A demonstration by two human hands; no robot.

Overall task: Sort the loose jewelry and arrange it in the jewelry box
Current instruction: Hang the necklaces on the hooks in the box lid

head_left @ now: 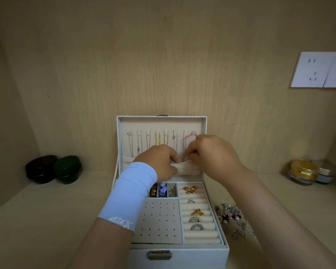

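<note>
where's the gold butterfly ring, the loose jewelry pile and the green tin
gold butterfly ring (190, 190), head view, its centre
loose jewelry pile (233, 218), head view, the pile's middle
green tin (67, 164), head view, its lid

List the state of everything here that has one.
White jewelry box: lid open, upright.
Metal front latch: undone.
Beige fabric pocket in lid: pulled open.
Left hand: grips pocket.
Right hand: pinches pocket rim.
Brown round jar, green round jar: lidded.
Gold-lidded glass jar: closed.
Loose jewelry pile: unsorted, beside box.
</note>
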